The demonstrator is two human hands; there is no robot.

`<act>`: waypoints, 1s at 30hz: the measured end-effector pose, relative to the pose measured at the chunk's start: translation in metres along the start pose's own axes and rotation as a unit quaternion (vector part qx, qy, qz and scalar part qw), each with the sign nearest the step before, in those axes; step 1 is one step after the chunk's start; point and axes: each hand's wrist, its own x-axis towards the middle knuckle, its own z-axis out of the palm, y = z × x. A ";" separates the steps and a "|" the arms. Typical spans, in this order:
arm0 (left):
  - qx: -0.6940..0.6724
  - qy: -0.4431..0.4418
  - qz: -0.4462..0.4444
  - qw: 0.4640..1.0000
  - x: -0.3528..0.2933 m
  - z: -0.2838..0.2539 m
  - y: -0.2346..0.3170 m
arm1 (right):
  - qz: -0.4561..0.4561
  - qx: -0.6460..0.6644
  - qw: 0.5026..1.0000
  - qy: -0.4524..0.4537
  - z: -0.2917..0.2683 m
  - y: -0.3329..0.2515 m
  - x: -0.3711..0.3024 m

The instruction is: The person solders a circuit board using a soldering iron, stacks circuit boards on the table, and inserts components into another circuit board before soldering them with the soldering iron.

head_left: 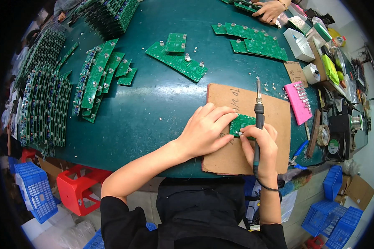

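Observation:
A small green circuit board (242, 120) lies on a brown cardboard sheet (220, 159) in front of me. My left hand (205, 129) grips the board's left side, with the index finger at its upper corner and the thumb at its lower one. A soldering iron (259, 108) is tucked in my right hand (262, 145), its metal tip pointing away from me and clear of the board. That hand's thumb and index fingertip also meet at a small pale part (240, 133) on the board's lower edge. Fingers partly cover the board's right side.
Loose green boards (176, 60) lie beyond the cardboard, and more sit at far right (257, 39). Tall board stacks (45, 108) line the left. A pink foam block (298, 101) with small parts and blue-handled pliers (298, 153) are on the right. Another person's hand (271, 11) works at the far edge.

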 end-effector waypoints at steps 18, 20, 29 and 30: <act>0.001 0.000 0.000 1.000 0.003 -0.002 0.003 | -0.081 -0.082 0.992 -0.057 -0.009 0.001 0.010; 0.000 0.000 0.002 1.000 0.003 -0.001 0.003 | -0.087 -0.098 0.990 -0.056 -0.010 0.000 0.010; -0.001 -0.003 0.004 1.000 0.002 -0.001 0.003 | -0.104 -0.094 0.984 -0.107 -0.019 0.000 0.014; 0.002 -0.001 0.003 1.000 0.001 0.000 0.003 | -0.113 -0.101 0.983 -0.102 -0.018 -0.002 0.015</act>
